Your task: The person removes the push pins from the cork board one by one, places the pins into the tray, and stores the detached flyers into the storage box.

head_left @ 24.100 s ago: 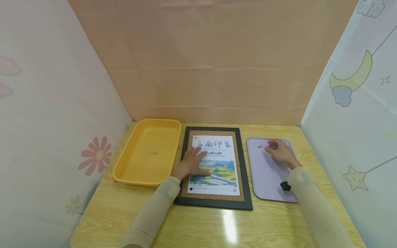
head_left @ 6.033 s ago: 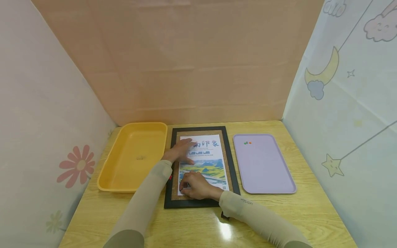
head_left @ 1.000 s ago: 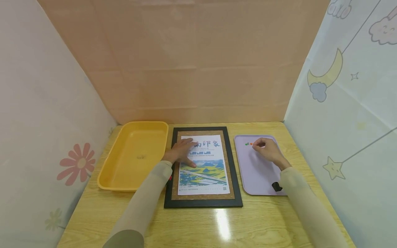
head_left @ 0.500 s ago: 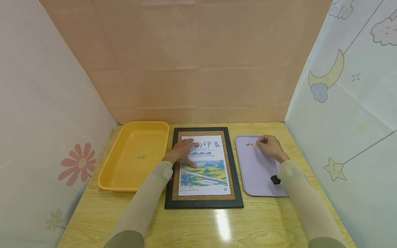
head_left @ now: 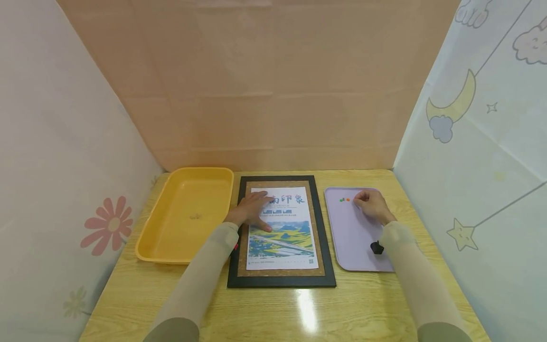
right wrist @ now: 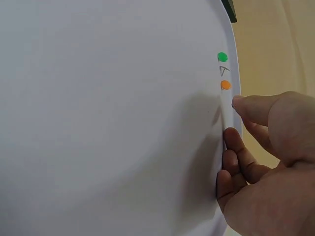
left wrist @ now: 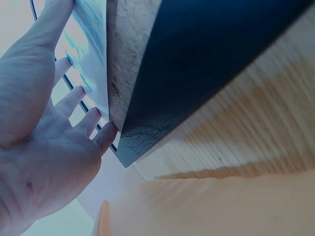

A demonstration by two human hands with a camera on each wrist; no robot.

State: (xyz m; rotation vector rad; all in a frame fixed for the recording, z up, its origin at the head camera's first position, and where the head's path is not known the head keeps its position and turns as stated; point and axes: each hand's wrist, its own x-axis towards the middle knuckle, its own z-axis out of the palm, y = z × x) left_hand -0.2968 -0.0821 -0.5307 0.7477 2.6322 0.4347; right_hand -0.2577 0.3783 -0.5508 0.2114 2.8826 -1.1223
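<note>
My left hand (head_left: pixel 251 210) rests on a printed poster (head_left: pixel 282 247) with fingers spread, hiding its upper left corner. The poster lies on a corkboard in a black frame (head_left: pixel 282 281). Over the far part of a lilac tray (head_left: pixel 354 232) is my right hand (head_left: pixel 372 205), thumb and fingers bent near the tray's rim. Close to its thumb tip lie an orange pushpin (right wrist: pixel 225 85) and a green pushpin (right wrist: pixel 222 57). A small grey pointed shape (right wrist: pixel 224 71) shows between them. Whether anything sits between my right thumb and forefinger is hidden.
An empty yellow basin (head_left: pixel 171 255) stands left of the corkboard. All of it is on a wood-grain table (head_left: pixel 265 313). A tan backdrop (head_left: pixel 273 118) rises behind, with patterned cloth walls at both sides.
The orange and black pins seen at the poster's left corners no longer show there; orange lies on the tray. My right hand went from the poster to the tray and lately drew slightly right.
</note>
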